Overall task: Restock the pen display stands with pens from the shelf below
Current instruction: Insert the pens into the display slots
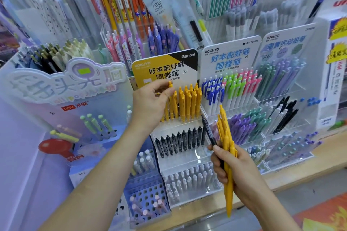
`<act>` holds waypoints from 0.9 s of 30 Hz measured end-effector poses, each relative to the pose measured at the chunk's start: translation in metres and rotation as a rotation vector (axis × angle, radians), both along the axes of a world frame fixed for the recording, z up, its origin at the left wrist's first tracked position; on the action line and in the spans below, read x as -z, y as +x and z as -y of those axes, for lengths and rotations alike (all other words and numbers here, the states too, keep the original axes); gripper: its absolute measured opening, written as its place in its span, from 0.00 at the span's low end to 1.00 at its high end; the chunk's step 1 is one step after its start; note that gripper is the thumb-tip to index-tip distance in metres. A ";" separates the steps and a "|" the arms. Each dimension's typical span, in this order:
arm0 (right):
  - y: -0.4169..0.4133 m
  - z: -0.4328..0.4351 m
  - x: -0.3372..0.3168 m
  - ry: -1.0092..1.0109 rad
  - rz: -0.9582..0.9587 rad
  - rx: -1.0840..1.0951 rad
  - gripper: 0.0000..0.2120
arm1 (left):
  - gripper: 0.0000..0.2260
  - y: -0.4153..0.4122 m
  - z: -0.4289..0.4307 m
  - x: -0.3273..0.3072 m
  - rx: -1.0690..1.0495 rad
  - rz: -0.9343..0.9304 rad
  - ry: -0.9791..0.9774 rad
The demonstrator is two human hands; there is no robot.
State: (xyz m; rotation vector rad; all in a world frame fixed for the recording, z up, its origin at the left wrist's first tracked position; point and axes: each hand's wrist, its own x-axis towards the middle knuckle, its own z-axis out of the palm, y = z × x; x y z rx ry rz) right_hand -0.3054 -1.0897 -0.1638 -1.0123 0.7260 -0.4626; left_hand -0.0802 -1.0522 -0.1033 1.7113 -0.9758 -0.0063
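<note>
At stand [163, 70], yellow pen [170, 86] (left hand [150, 103])

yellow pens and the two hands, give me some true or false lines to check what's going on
1. The left hand pinches a yellow pen at the top tier of the yellow-signed stand. True.
2. The right hand holds nothing. False: it grips a bunch of yellow pens and one black pen.
3. A row of black pens stands in the tier below the yellow ones. True.
4. The white-signed stand on the right holds only red pens. False: its top tier shows blue pens, green pens and pink pens.
</note>
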 end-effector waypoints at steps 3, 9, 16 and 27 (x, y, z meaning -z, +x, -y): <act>0.000 0.002 -0.001 0.007 0.009 -0.004 0.18 | 0.09 0.000 0.001 0.006 0.007 0.006 0.022; 0.001 0.005 -0.001 0.019 0.013 -0.006 0.16 | 0.10 0.000 0.004 0.020 0.034 0.059 0.107; 0.001 0.008 -0.001 0.015 0.009 -0.008 0.15 | 0.08 0.004 0.011 0.022 0.005 0.452 0.181; 0.001 0.009 -0.003 0.120 0.063 -0.096 0.17 | 0.11 0.007 0.021 0.003 0.042 0.458 0.407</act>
